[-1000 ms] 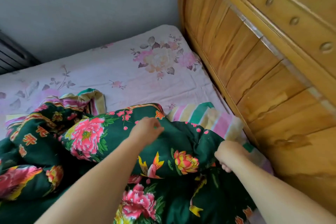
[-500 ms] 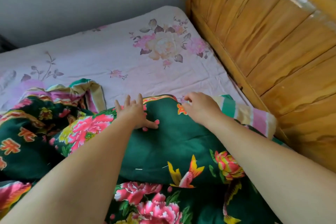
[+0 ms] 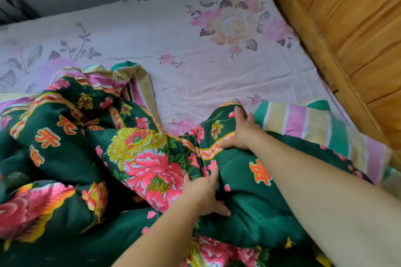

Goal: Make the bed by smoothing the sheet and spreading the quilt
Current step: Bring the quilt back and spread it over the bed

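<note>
Half a second ago both hands lay flat near the fold; now the right hand (image 3: 240, 134) and left hand (image 3: 204, 193) have fingers clamped on the quilt (image 3: 138, 158), bunched on the sheet (image 3: 173, 34); spreading looks imminent.

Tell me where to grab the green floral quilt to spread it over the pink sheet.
Grip the green floral quilt along its orange-bordered edge, from the near side, where the right hand and left hand already hold it. That edge faces the bare pink sheet; the bunched middle probably gives less control.
</note>
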